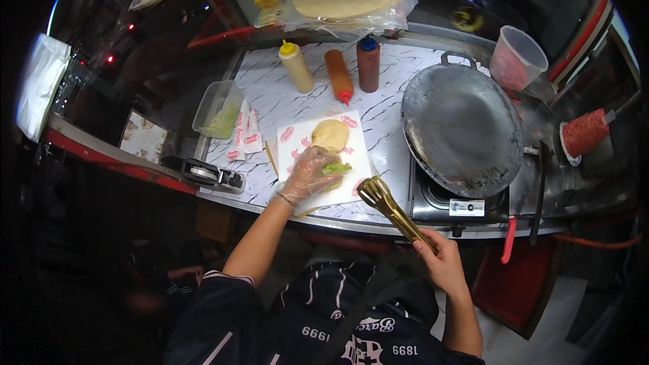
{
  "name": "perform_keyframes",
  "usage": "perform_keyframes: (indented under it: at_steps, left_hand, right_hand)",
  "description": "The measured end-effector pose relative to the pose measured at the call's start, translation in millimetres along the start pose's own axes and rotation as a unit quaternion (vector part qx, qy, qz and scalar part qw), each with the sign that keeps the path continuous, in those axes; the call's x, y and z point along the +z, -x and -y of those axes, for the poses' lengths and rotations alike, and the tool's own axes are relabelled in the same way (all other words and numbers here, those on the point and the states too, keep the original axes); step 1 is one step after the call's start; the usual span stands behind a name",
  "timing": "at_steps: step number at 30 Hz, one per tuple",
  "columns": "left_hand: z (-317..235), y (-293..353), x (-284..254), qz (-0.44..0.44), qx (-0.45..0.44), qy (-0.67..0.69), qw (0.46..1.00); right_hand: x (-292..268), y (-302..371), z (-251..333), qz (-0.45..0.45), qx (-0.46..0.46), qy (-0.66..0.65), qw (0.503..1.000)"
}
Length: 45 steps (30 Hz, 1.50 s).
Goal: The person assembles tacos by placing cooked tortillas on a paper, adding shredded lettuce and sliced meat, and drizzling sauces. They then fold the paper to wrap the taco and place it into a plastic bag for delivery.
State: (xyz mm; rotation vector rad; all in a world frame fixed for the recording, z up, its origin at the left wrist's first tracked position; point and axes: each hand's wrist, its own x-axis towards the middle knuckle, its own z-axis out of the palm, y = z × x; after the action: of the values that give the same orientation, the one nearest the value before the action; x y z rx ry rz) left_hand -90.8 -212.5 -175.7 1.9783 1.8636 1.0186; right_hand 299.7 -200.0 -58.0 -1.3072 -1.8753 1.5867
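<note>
My left hand (pixel 307 176), in a clear plastic glove, is over a sheet of printed white paper (pixel 291 125) on the counter. Its fingers are closed around some green shredded lettuce (pixel 336 169). Just beyond them on the paper rests a round, pale bun half (pixel 330 136). What lies under the glove and lettuce is mostly hidden. My bare right hand (pixel 441 257) grips gold-coloured tongs (pixel 392 213) by the handle end. Their tips point up and left, beside the paper's lower right corner.
A large dark pan (pixel 463 128) sits on a gas stove (pixel 439 209) at right. Beyond the paper are a yellow-capped bottle (pixel 295 67), an orange bottle (pixel 339 74) and a blue-capped bottle (pixel 368 65). A clear tub (pixel 218 111) stands left; a red-handled knife (pixel 509 240) overhangs the front edge.
</note>
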Motion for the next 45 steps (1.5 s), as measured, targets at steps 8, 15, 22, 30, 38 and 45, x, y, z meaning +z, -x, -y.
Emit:
perform_keyframes:
  at_steps: [8, 15, 22, 30, 38, 45]
  left_hand:
    - [55.6, 19.2, 28.6, -0.201, -0.060, 0.257, 0.943]
    - [46.1, 5.1, 10.6, -0.285, -0.241, 0.627, 0.684]
    - [63.7, -5.3, -64.1, -0.228, -0.197, 0.845, 0.442]
    - [178.6, -11.6, -276.4, -0.314, -0.148, 0.667, 0.660]
    - [250.2, -10.8, -310.0, -0.036, -0.258, -0.148, 0.954]
    - [104.7, -18.6, -250.6, -0.038, -0.097, 0.009, 0.994]
  right_hand:
    - [37.0, -10.8, 18.1, -0.019, -0.033, 0.085, 0.996]
    - [73.9, -44.9, 2.8, -0.073, 0.039, 0.179, 0.980]
    - [108.5, -80.3, -6.1, -0.138, 0.076, 0.172, 0.973]
    - [135.2, -49.8, 32.8, -0.166, 0.031, 0.143, 0.975]
    - [160.5, -46.6, 64.4, -0.157, -0.046, 0.333, 0.929]
    - [166.6, -38.8, 71.5, -0.171, -0.072, 0.346, 0.920]
